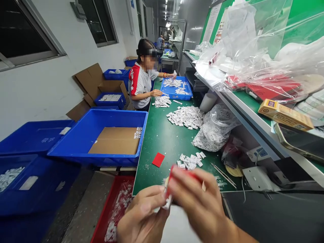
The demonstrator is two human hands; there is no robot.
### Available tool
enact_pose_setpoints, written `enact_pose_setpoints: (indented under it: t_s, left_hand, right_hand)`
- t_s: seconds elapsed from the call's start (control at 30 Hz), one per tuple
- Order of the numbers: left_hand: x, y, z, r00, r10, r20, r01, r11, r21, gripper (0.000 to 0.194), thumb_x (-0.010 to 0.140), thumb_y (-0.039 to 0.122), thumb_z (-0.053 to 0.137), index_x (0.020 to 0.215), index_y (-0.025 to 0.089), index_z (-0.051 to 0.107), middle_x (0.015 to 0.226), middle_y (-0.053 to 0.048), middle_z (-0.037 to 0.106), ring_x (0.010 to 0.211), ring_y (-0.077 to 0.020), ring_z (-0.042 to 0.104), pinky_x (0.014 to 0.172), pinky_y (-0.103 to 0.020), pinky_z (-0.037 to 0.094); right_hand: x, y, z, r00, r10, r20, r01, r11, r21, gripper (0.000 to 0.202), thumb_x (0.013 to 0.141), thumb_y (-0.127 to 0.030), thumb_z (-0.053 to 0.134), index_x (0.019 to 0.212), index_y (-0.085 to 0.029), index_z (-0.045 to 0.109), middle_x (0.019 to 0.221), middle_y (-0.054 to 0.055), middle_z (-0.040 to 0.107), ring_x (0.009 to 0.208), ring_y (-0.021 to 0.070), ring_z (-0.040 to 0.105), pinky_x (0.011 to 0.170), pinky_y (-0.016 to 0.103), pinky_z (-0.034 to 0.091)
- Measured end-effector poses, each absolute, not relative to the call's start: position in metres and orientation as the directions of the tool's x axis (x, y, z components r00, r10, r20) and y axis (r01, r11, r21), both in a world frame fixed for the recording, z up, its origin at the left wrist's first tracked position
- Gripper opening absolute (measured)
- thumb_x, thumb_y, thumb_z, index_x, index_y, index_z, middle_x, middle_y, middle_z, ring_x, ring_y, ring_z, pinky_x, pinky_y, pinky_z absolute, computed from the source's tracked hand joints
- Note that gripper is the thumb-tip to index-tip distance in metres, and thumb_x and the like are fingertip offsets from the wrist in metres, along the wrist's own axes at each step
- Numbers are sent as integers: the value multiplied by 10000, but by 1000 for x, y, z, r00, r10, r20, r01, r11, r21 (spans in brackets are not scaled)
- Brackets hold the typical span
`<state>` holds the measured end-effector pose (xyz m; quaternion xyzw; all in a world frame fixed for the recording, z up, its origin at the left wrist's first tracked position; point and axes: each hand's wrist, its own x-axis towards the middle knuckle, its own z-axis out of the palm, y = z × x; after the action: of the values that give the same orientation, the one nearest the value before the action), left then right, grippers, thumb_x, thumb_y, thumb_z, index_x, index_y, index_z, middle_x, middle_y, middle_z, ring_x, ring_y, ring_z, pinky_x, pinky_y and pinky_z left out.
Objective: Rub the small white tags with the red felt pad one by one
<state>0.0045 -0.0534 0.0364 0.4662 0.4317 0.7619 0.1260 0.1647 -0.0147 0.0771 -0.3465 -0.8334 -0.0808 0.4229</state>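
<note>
Close to the camera, at the front edge of the green table, my two hands meet. My left hand (pixel 144 212) pinches a small white piece (pixel 167 201). My right hand (pixel 199 202), blurred by motion, has its fingers closed on a red piece (pixel 172 175) that presses against the white one. Just beyond them lies a small group of white pieces (pixel 191 161). A flat red square (pixel 158 159) rests to the left of that group. Tweezers (pixel 224 175) lie to the right, near the table's edge.
A large pile of white pieces (pixel 186 117) and a full plastic bag (pixel 215 130) stand farther back. A co-worker (pixel 143 81) handles pieces at a blue tray (pixel 188 96). A big blue bin (pixel 96 116) is left; a cluttered shelf (pixel 243 118) overhangs the right.
</note>
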Motion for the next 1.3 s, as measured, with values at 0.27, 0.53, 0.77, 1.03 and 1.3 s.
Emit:
enact_pose_setpoints:
  t_s: [0.27, 0.53, 0.77, 1.03, 1.3]
  left_hand:
    - [-3, -43, 54, -311, 937, 157, -521, -306, 797, 128, 821, 224, 810, 864, 245, 692, 757, 35, 718, 732, -115, 717, 695, -204, 601]
    - [0, -45, 55, 26, 993, -113, -786, 90, 611, 213, 707, 262, 914, 847, 239, 754, 721, 12, 731, 637, -82, 659, 650, -166, 545]
    - [3, -41, 50, -130, 991, -41, -724, -67, 686, 173, 684, 235, 924, 772, 251, 776, 684, 6, 763, 634, -118, 704, 649, -208, 576]
    - [3, -42, 55, 19, 983, -185, -739, 139, 660, 239, 631, 300, 956, 757, 227, 766, 679, -5, 763, 575, -111, 676, 596, -204, 547]
    - [1, -42, 52, 118, 991, -62, -758, 130, 639, 132, 738, 246, 892, 813, 244, 784, 720, 0, 783, 644, -104, 714, 644, -186, 563]
  right_hand:
    - [177, -19, 78, -308, 730, 610, 535, 663, -524, 530, 1032, -127, 439, 1560, -164, 414, 1614, 167, 398, 1385, 313, 464, 1094, 487, 431]
    - [171, -28, 77, -338, 465, 818, 439, 847, -299, 490, 1069, -175, 385, 1556, -164, 436, 1638, 91, 410, 1308, 313, 540, 1022, 484, 509]
    - [171, -16, 93, -387, 564, 730, 585, 762, -278, 316, 1052, -90, 420, 1276, -133, 637, 1230, 147, 776, 1135, 243, 679, 940, 439, 503]
    - [175, -8, 104, -507, 549, 665, 444, 827, -344, 311, 1062, -144, 420, 1304, -134, 616, 1255, 158, 768, 1135, 242, 717, 961, 432, 523]
    - [180, -1, 112, -518, 611, 599, 568, 769, -294, 335, 1039, -132, 458, 1292, -203, 665, 1312, 100, 748, 1097, 258, 702, 905, 435, 545]
